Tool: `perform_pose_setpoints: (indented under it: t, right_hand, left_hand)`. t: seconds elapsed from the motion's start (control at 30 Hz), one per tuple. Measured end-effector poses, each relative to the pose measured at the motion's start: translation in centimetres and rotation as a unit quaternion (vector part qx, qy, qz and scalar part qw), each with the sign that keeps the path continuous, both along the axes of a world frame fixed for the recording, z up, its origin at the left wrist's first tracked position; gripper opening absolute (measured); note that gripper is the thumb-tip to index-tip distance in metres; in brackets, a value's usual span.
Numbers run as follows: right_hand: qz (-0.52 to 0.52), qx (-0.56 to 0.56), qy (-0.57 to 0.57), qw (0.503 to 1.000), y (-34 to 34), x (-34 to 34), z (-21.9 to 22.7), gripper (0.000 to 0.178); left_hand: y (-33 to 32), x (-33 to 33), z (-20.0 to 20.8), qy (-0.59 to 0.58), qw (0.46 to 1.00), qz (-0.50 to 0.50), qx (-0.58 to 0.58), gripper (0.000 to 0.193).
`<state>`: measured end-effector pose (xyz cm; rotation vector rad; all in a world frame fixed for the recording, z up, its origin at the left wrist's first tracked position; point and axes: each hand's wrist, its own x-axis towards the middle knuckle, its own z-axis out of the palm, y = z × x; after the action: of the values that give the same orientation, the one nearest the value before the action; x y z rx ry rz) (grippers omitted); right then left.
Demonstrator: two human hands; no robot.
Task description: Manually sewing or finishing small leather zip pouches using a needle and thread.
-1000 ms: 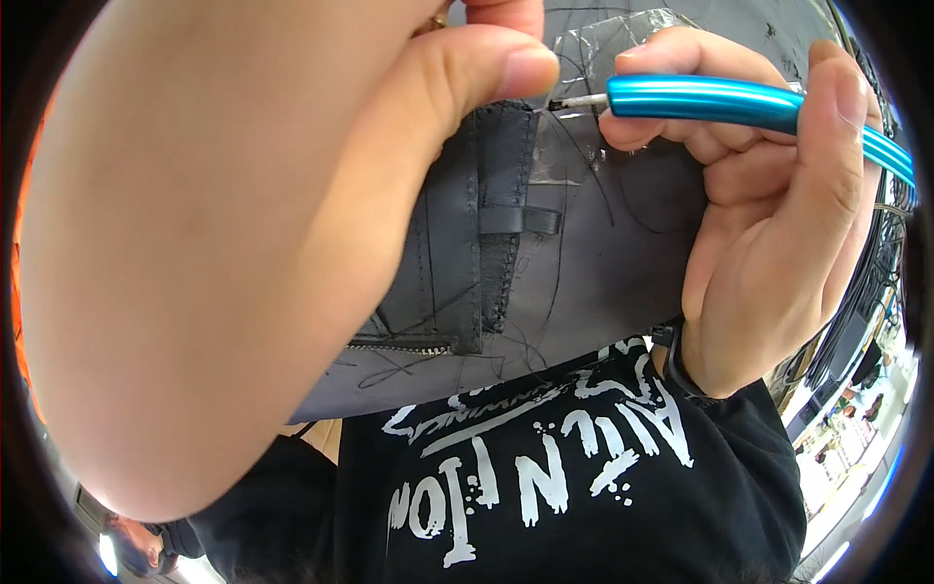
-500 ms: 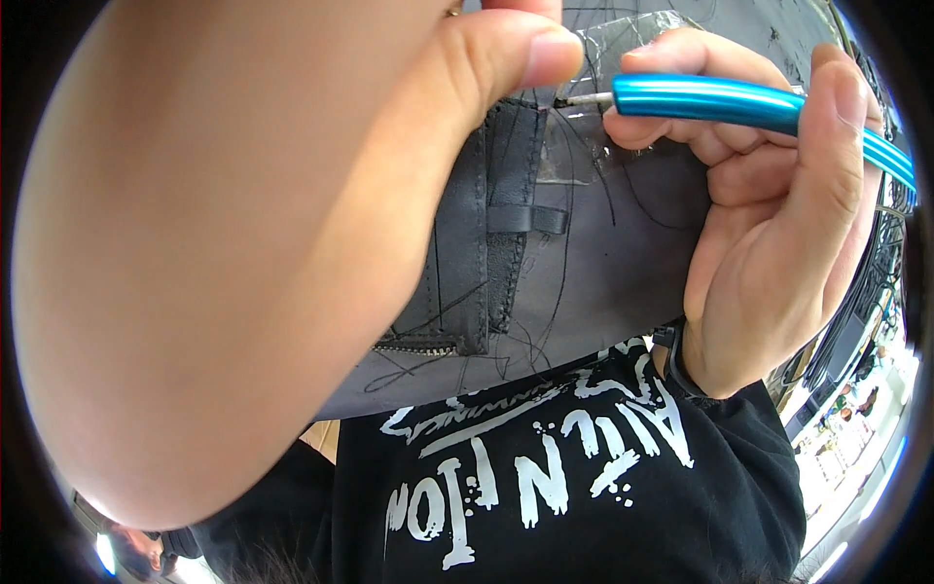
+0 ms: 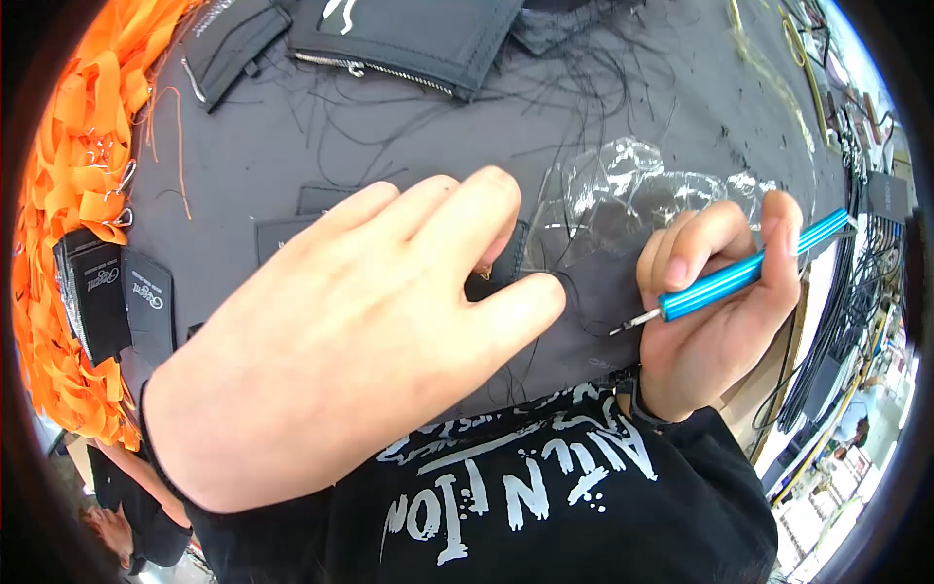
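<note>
My left hand (image 3: 341, 321) is bent over a black wallet (image 3: 506, 263), of which only a piece shows between thumb and forefinger. The fingers curl down over it, and their tips are hidden. To its right, my right hand (image 3: 715, 302) is closed on a pen-like tool (image 3: 725, 282) with a shiny blue handle. A thin metal tip sticks out of the tool toward the left, apart from the wallet. Clear plastic film (image 3: 623, 185) lies crumpled just beyond both hands. Loose black threads run across the table around them.
Black zippered wallets (image 3: 409, 49) lie at the far side, and another black piece (image 3: 233, 49) is left of them. A heap of orange straps with metal hooks (image 3: 83, 165) fills the left edge. Dark tags (image 3: 148, 297) rest near it. Bundled black cables (image 3: 837, 331) line the right.
The tool has moved nearer to me, and its tip is now away from the wallet. My left hand has also come back toward me, and more of the table shows.
</note>
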<state>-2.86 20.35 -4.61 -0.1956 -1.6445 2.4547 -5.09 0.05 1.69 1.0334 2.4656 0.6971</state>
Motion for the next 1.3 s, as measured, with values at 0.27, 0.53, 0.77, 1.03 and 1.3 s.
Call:
perform_pose_setpoints:
  t: [0.27,0.53,0.77,1.03,1.3]
  right_hand:
    - [0.004,0.01,-0.004,1.0,0.5,-0.1,0.1,0.027]
    - [0.037,0.036,-0.012,0.999,-0.4,0.3,0.6,0.028]
    - [0.125,0.008,-0.043,0.991,-1.9,0.9,0.4,0.036]
    - [0.138,0.072,0.005,0.988,-1.6,0.9,0.1,0.042]
    - [0.079,0.078,-0.041,0.993,-2.6,1.6,0.3,0.042]
  left_hand:
    - [-0.1,1.4,-0.8,0.108,0.993,0.018,-0.051,0.03]
    - [-0.7,-0.1,-1.6,-0.011,0.994,0.076,0.077,0.019]
    - [-2.8,-1.4,-3.8,-0.113,0.979,0.063,0.16,0.02]
    - [-3.6,-1.4,-5.7,-0.133,0.974,0.081,0.165,0.028]
    - [-4.0,-1.6,-6.3,-0.135,0.973,0.087,0.164,0.037]
